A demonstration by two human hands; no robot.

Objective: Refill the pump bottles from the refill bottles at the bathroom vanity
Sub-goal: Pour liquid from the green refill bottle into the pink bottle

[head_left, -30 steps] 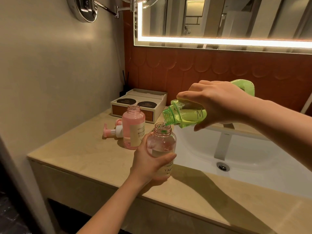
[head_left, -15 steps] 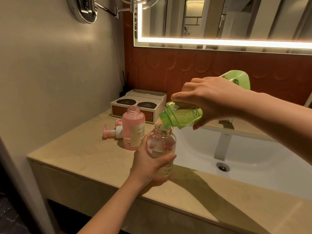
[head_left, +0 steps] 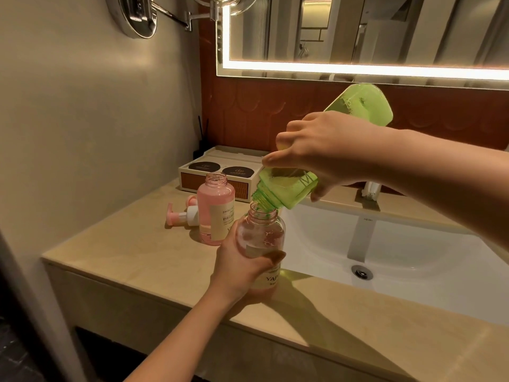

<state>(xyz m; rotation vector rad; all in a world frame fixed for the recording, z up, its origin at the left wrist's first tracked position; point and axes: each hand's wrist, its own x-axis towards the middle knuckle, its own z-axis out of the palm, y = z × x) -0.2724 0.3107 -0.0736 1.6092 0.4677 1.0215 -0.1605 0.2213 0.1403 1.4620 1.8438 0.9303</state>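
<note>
My right hand (head_left: pixel 327 153) grips a green refill bottle (head_left: pixel 289 190), tipped steeply with its base high and its open neck inside the mouth of a clear pump bottle (head_left: pixel 261 235). My left hand (head_left: pixel 242 266) wraps around that clear bottle and holds it upright on the vanity counter (head_left: pixel 137 249) by the sink edge. A pink bottle (head_left: pixel 216 213) with no cap stands just behind to the left, nearly full. Pink pump heads (head_left: pixel 181 216) lie on the counter beside it.
A white sink basin (head_left: pixel 399 252) with a drain and a faucet (head_left: pixel 370 193) lies to the right. A box with two dark round lids (head_left: pixel 220 169) sits against the back wall. A lit mirror hangs above, and a wall stands close on the left.
The green refill bottle has tipped up more steeply, its base rising, while its neck stays at the clear bottle's mouth. My left hand and the clear bottle have not moved.
</note>
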